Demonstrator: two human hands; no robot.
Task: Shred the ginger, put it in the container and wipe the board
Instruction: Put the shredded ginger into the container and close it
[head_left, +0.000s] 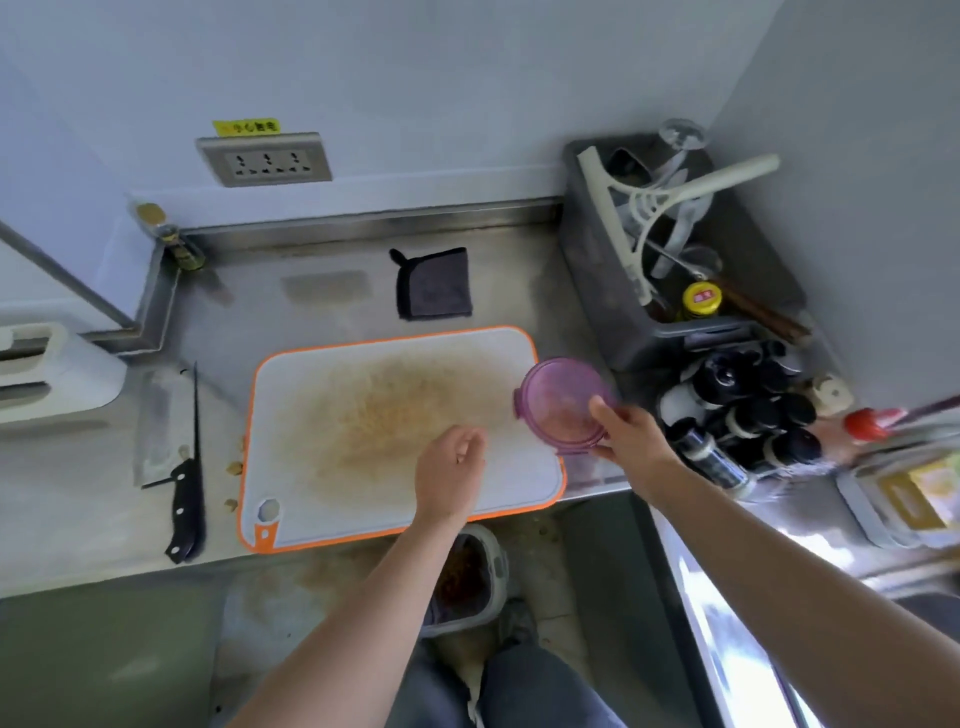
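pale grey-blue walls (467, 62) meet in a corner toward 1 o'clock. a wall socket (264, 160) sits at 10 o'clock above the steel counter (322, 280). stained floor (291, 597) lies at 6 o'clock; bright glare (727, 639) streaks a steel surface at 4 o'clock.

You're seeing a wall socket (264, 165) sitting above the counter (93, 509); a grey bin (597, 270) holding a squeegee (691, 187); spice bottles (748, 415) clustering beside it.

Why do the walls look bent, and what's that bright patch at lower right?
Head view: wide-angle lens bows the grey walls and steel counter edge; daylight glares off the shiny panel at lower right; the red-capped bottle is blurred.
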